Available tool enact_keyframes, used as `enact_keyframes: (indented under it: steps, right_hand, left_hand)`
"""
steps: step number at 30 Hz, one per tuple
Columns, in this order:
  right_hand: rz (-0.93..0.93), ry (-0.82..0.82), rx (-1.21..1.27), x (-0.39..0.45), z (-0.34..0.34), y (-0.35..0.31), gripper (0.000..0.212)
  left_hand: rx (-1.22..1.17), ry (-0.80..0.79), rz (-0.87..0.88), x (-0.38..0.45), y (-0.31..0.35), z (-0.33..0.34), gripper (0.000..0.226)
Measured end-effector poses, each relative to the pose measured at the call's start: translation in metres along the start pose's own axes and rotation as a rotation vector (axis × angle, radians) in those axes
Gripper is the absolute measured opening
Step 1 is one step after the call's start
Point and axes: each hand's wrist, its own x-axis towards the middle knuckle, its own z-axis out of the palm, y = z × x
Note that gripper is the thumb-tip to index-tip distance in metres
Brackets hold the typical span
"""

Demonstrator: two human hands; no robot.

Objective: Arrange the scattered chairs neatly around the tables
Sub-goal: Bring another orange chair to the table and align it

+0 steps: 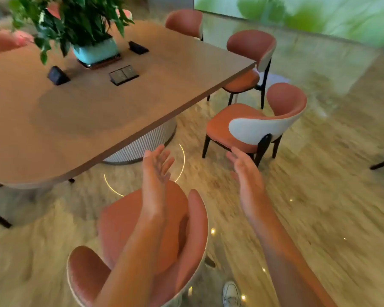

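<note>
Chairs stand round the wooden table (102, 111): one orange chair (175, 238) lies directly below the outstretched arms. Left hand (156, 171) and right hand (245, 173) reach forward, fingers straight, holding nothing. Three more chairs line the table's right side, the nearest chair (253, 127) turned away.

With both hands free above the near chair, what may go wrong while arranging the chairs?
1. The near chair stands away from the table; pushed fast, it may strike the table's edge.
2. The turned chair is angled away; swinging it may hit the neighbouring chair.
</note>
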Motion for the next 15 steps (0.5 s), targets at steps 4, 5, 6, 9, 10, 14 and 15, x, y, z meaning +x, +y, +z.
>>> enact_keyframes:
  steps: [4, 5, 6, 9, 10, 14, 15]
  right_hand:
    - [0.038, -0.152, -0.038, 0.022, -0.010, 0.019, 0.079]
    - [0.052, -0.185, -0.048, 0.025, -0.010, 0.023, 0.072]
    - [0.074, -0.238, -0.058, 0.024, -0.005, 0.028, 0.060]
    - [0.130, -0.319, -0.066, 0.023, 0.005, 0.042, 0.028]
    - [0.148, -0.353, -0.082, 0.020, 0.010, 0.046, 0.027]
    - [0.225, -0.506, -0.200, 0.009, 0.040, 0.072, 0.039]
    - [0.247, -0.535, -0.222, 0.005, 0.049, 0.080, 0.042]
  left_hand:
    - [-0.028, 0.177, -0.031, -0.026, -0.014, -0.001, 0.054]
    - [-0.035, 0.214, -0.038, -0.031, -0.016, -0.005, 0.053]
    - [-0.045, 0.275, -0.045, -0.040, -0.020, -0.014, 0.052]
    - [-0.073, 0.411, -0.082, -0.056, -0.034, -0.039, 0.054]
    - [-0.097, 0.467, -0.098, -0.062, -0.039, -0.048, 0.055]
    - [-0.158, 0.634, -0.163, -0.092, -0.057, -0.086, 0.053]
    - [-0.178, 0.685, -0.179, -0.103, -0.061, -0.096, 0.050]
